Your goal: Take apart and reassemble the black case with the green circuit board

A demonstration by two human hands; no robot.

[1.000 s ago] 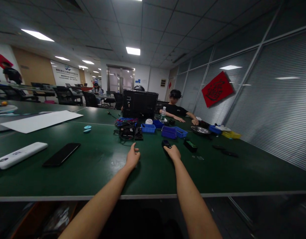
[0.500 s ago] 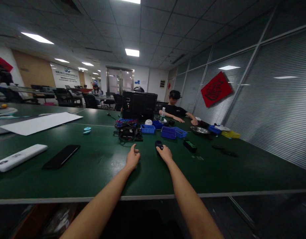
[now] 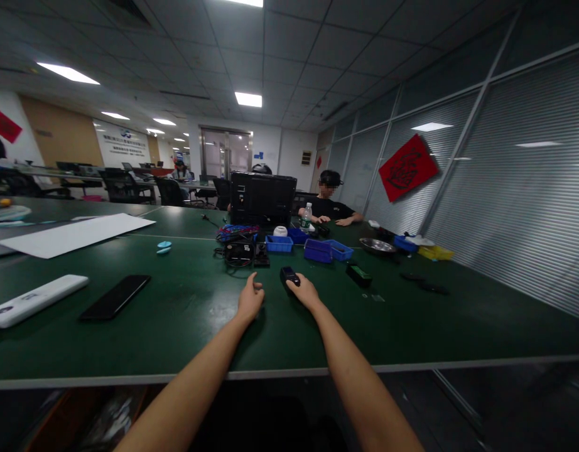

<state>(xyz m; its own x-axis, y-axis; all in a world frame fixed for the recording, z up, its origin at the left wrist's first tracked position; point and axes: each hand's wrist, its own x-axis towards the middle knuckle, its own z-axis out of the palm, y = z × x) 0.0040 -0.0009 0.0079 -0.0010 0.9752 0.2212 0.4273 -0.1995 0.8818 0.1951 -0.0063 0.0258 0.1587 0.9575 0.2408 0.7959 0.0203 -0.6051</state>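
My right hand (image 3: 304,291) is closed around a small black handheld device (image 3: 288,274) with a dark screen and a button area, just above or on the green table (image 3: 186,339); I cannot tell whether it touches. My left hand (image 3: 250,297) is beside it on the left, holding nothing, with its fingers apart and the index finger pointing forward. Beyond the hands sit a black boxy device with cables (image 3: 238,252), a blue tray (image 3: 279,243) and a darker blue bin (image 3: 318,250). To the right lies a black box with a green top (image 3: 359,274).
A black monitor (image 3: 264,198) stands at the back, near a water bottle (image 3: 307,216). Across the table sits a person (image 3: 331,204). A phone (image 3: 116,297), a white power strip (image 3: 39,300) and white paper (image 3: 77,235) lie left. A metal bowl (image 3: 377,246) stands right.
My right hand has moved slightly left with the black device, closer to my left hand, which stays in place. Across the table, the other person's hands have drawn back.
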